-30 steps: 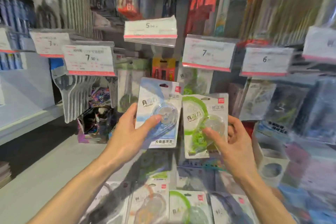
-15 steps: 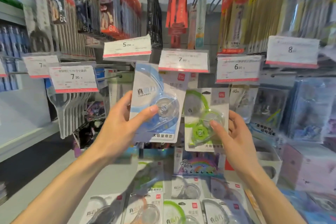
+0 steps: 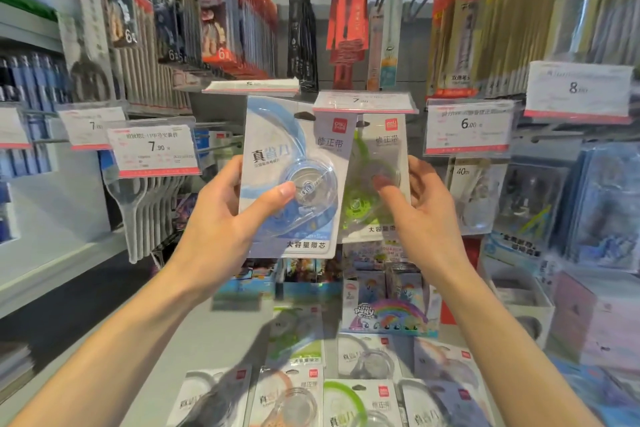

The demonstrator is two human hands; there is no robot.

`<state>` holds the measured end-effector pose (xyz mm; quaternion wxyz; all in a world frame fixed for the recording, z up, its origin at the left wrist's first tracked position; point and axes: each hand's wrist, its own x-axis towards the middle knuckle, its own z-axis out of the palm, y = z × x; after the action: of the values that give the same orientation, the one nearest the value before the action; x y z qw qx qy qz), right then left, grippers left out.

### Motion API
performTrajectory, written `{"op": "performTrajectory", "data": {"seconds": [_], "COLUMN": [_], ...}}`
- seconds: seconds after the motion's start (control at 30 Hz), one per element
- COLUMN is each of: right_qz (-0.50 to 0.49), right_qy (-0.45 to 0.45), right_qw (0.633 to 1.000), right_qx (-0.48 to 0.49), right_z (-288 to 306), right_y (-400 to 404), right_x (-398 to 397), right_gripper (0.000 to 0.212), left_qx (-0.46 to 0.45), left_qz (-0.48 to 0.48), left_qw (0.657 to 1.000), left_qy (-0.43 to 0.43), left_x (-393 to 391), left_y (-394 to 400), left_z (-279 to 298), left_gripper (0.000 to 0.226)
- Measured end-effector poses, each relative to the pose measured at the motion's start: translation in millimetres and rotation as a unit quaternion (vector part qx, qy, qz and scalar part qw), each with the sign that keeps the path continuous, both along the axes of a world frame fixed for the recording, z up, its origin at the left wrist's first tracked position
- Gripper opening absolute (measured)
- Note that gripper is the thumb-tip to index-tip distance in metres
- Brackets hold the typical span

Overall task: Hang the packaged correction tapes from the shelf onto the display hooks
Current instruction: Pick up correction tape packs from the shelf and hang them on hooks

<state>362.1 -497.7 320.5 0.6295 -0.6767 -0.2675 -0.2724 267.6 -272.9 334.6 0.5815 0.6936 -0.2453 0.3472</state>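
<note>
Centre of the frame: the left hand point(image 3: 221, 218) grips the blue correction tape pack point(image 3: 294, 180), thumb on its blister, fingers curled behind. The pack stands upright, long axis vertical, its hang hole at the top edge just beside the 7-yuan price tag point(image 3: 363, 101). The hook itself is hidden behind that tag.

The right hand point(image 3: 426, 215) pinches the green correction tape pack point(image 3: 377, 180), partly behind the blue one.

Both forearms reach up from the lower corners. More packs point(image 3: 360, 402) lie on the shelf below.

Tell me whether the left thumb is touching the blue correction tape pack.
Touching. The head view shows the left hand holding the blue correction tape pack, its thumb pressed flat on the clear blister at the front with no gap visible.
</note>
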Motion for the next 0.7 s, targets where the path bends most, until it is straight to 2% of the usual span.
{"op": "performTrajectory", "data": {"seconds": [0.17,0.43,0.5,0.6,0.7], "right_qz": [-0.009,-0.003,0.0,-0.014,-0.047], "right_qy": [0.025,0.122,0.139,0.118,0.081], "right_qw": [0.999,0.992,0.99,0.993,0.996], "right_qx": [0.021,0.041,0.035,0.02,0.003], "right_z": [-4.6,-7.7,-7.4,-10.8,-17.6], "right_y": [-1.4,11.5,12.2,3.9,-9.5], "right_x": [8.6,42.0,46.3,44.3,34.7], "right_gripper": [0.032,0.043,0.039,0.023,0.023], "left_qx": [0.009,0.023,0.023,0.014,0.005], "left_qz": [-0.002,0.01,0.009,0.01,-0.006], "left_qw": [1.0,0.999,0.999,0.999,0.999], "left_qy": [0.009,0.039,0.041,0.037,0.032], "left_x": [3.6,15.9,19.9,24.4,27.0], "left_y": [2.7,2.3,0.6,-0.3,-4.2], "left_z": [-2.3,-12.2,-14.3,-17.5,-21.7], "left_gripper": [0.033,0.026,0.027,0.033,0.035]}}
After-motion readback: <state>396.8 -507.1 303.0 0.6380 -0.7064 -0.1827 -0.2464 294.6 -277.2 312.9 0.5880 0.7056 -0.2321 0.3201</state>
